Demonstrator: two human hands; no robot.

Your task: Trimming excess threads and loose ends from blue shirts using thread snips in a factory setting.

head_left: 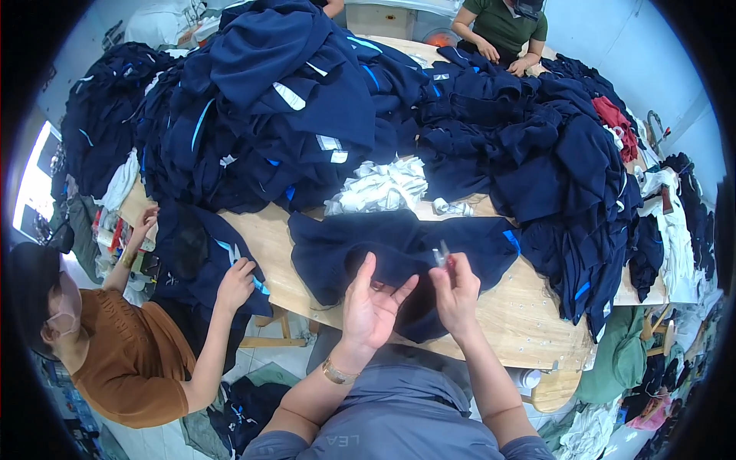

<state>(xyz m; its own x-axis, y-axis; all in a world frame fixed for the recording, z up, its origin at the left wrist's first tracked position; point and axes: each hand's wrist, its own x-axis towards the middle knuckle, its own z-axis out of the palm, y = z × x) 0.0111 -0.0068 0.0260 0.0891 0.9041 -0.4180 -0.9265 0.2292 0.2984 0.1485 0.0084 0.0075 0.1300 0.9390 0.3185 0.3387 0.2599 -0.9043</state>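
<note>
A navy garment (330,241) lies spread on the wooden table in front of me, with a bright blue strip at its right end. My left hand (372,310) hovers over its near part, palm turned up and fingers apart, holding nothing. Closed around a small pair of thread snips (442,257) with red on the handle, my right hand (458,297) is held above the garment's right half. The snips' metal blades point away from me. Whether either hand touches the cloth, I cannot tell.
A tall heap of navy garments (261,84) rises at the far left, and another pile (537,146) covers the right. White tags or scraps (383,186) lie between them. At left, a co-worker in brown (130,353) holds snips over navy cloth; another person (502,34) works across the table.
</note>
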